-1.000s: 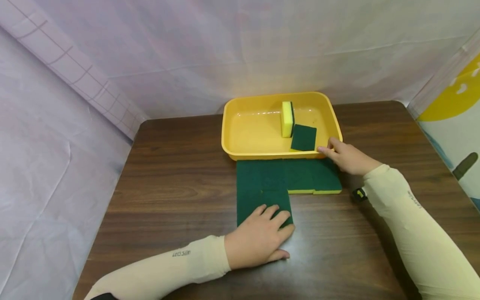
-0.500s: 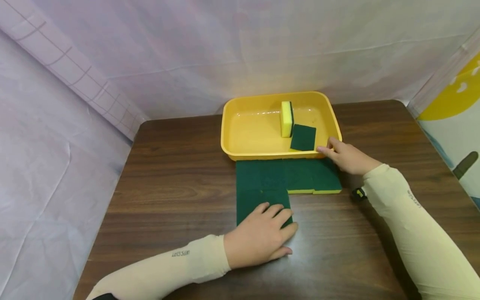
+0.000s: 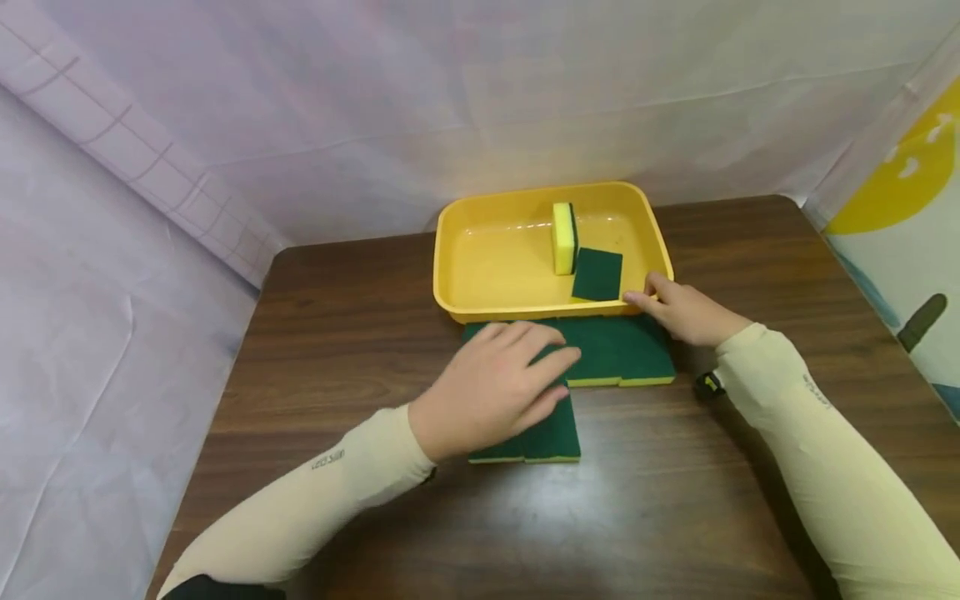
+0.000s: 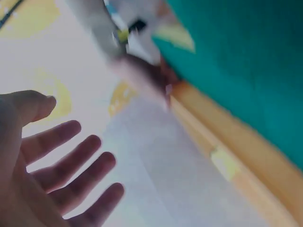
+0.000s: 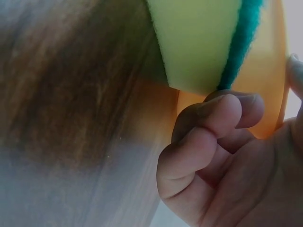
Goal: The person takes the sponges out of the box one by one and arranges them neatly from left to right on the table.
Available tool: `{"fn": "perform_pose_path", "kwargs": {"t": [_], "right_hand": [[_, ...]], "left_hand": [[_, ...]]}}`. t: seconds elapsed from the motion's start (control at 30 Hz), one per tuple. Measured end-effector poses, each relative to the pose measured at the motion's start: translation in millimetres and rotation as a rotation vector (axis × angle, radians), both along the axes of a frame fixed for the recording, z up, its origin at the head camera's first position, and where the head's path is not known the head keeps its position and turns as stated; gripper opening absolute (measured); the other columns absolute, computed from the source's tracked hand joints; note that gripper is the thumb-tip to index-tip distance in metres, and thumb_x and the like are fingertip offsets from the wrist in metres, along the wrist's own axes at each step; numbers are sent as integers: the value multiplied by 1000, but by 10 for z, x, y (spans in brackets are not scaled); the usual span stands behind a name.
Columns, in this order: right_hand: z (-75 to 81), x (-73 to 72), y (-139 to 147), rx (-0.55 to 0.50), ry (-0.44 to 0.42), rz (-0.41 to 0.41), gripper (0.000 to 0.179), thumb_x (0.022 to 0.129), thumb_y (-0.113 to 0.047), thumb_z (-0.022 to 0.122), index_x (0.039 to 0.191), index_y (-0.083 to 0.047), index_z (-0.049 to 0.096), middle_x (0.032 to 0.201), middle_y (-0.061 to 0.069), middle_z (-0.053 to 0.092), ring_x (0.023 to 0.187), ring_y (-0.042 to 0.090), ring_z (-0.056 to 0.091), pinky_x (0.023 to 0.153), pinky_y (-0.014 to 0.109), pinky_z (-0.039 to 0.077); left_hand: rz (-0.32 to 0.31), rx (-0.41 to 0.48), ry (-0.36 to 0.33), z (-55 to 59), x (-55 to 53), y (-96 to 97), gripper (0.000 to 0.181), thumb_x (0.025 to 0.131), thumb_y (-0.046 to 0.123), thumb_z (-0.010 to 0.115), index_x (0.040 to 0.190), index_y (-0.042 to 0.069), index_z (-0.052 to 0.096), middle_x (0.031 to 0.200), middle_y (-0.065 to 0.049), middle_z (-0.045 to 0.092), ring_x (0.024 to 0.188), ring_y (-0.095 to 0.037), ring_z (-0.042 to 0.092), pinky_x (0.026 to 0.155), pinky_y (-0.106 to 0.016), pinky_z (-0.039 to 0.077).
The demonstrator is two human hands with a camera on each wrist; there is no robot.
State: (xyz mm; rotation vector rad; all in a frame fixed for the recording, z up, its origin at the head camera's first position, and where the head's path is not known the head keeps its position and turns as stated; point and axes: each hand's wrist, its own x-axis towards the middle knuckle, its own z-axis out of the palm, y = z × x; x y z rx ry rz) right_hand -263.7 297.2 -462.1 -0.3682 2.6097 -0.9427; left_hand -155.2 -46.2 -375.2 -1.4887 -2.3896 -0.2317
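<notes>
In the head view, several green-and-yellow scouring sponges lie side by side, green faces up, along the front of a yellow plastic tub. Closer to me, more sponges extend the layout into an L. Over its left part hovers my left hand, fingers loosely bent and spread; the left wrist view shows nothing in its palm. My right hand pinches the tub's front right rim, thumb inside and curled fingers outside. Beside those fingers, a sponge's edge fills the top of the right wrist view.
Inside the tub, one sponge stands on its edge and another leans green side up near the front wall. The brown wooden table meets a pale hanging cloth behind the tub.
My left hand has lifted off the near sponges and moved forward, towards the tub, uncovering their front edges. The right hand stays at the rim. The head view has shifted slightly.
</notes>
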Motion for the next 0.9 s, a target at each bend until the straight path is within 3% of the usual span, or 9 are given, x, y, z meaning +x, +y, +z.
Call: {"fn": "perform_pose_path", "kwargs": {"t": [0.23, 0.43, 0.6, 0.8, 0.9], "right_hand": [[-20, -4, 12, 11, 27, 6, 53, 114, -58, 44, 114, -6, 47, 80, 10, 47, 69, 27, 49, 64, 41, 43], [-18, 0, -5, 12, 19, 7, 54, 114, -59, 43, 115, -6, 47, 80, 10, 47, 70, 27, 50, 65, 41, 43], [-4, 2, -48, 9, 14, 2, 55, 114, -60, 42, 116, -5, 48, 81, 9, 46, 71, 27, 51, 66, 41, 44], [9, 8, -111, 16, 22, 9, 53, 115, -58, 43, 116, -5, 49, 81, 7, 44, 72, 27, 51, 67, 41, 43], [4, 6, -140, 20, 33, 14, 51, 115, -56, 44, 115, -5, 50, 81, 6, 43, 72, 27, 51, 67, 41, 43]], "left_hand": [[75, 171, 100, 377, -528, -5, 38, 106, 23, 71, 138, 3, 71, 128, -14, 70, 113, -31, 67, 94, -46, 55], [108, 213, 78, 508, -922, 123, 38, 107, 22, 69, 139, 2, 70, 122, -15, 68, 96, -27, 65, 82, -39, 55], [194, 137, -30, 518, -1252, 249, 45, 108, 30, 69, 148, 7, 64, 130, -12, 63, 105, -25, 61, 90, -36, 52], [359, -73, -200, 447, -1610, 337, 56, 110, 44, 63, 159, 16, 55, 142, -7, 57, 121, -23, 56, 102, -34, 49], [413, -150, -259, 392, -1754, 340, 61, 110, 48, 62, 162, 18, 51, 144, -7, 55, 126, -23, 54, 105, -36, 48]]}}
